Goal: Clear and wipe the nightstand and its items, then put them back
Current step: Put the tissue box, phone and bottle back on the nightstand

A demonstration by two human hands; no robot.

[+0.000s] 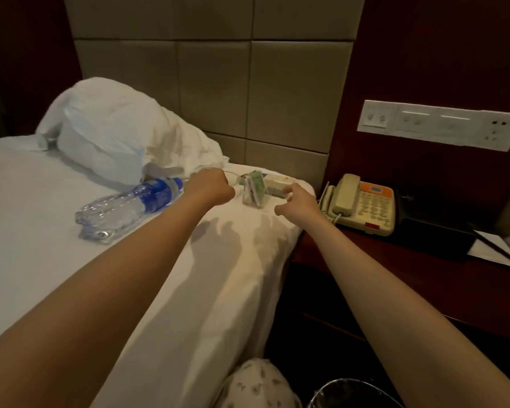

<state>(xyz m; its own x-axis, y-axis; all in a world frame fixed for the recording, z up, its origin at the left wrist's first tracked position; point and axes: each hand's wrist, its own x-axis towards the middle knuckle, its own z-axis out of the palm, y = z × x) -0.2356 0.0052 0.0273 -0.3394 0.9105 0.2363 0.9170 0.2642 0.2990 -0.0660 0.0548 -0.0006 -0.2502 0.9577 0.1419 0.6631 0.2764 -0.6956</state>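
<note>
White bed sheet (71, 187) fills the left of the frame. Some small things lie on it. A water bottle (127, 206) lies on its side at middle left. A clear card stand (253, 189) stands in the middle, and a small box (277, 184) sits just behind it.

Our right hand (299, 201) hangs just beside the stand and the box. Its fingers are spread and it holds nothing. Our left hand (211, 187) is curled in a fist between the bottle cap and the stand. We cannot tell if it holds something.

We think the step is to pick up the stand or the box. To do it well, we take the stand by its two sides and keep it upright, so the cards do not slide out. The bed is soft and things can tip, so we go slow. The bottle is round and can roll if we bump it.

At middle right, the phone (362, 201) sits on the dark wood nightstand (365, 254). Its cord lies close to our right arm and could catch. A black tray (433, 234) and a notepad (489, 245) sit further right. A pillow (115, 134) is at upper left, and a bin (354, 393) is at the bottom.
</note>
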